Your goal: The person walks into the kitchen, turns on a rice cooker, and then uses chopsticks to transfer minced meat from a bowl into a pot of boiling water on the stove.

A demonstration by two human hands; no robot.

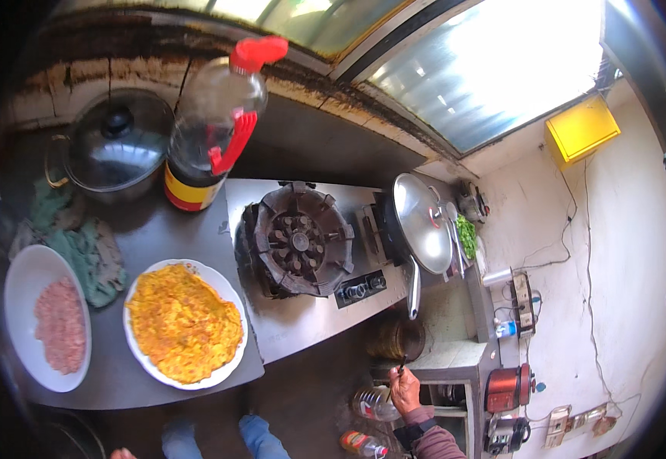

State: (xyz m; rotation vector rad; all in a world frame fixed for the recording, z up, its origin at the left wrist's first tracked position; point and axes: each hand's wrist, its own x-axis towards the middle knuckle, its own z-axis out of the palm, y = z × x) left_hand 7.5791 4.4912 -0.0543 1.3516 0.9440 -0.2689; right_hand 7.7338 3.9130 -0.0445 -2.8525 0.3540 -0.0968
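Observation:
My right hand point(405, 390), in a dark sleeve and a wristband, is closed around a thin dark stick-like thing point(403, 365); what it belongs to is unclear. It hangs in front of the stove, beside a tiled cabinet point(463, 376). Only the fingertips of my left hand point(121, 454) show at the bottom edge, so its grip is hidden. On the dark counter point(195, 232) are a scalloped white plate point(241, 344) with cooked egg point(186, 324) and a white bowl point(20, 321) of raw minced meat point(62, 327). The gas burner point(300, 241) bears no pan.
A lidded wok point(422, 224) sits on the far burner, its handle point(414, 290) jutting over the stove's front edge. Behind the plate stand a large sauce jug point(212, 137), a lidded pot point(117, 149) and a green cloth point(83, 252). Bottles point(361, 444) stand on the floor.

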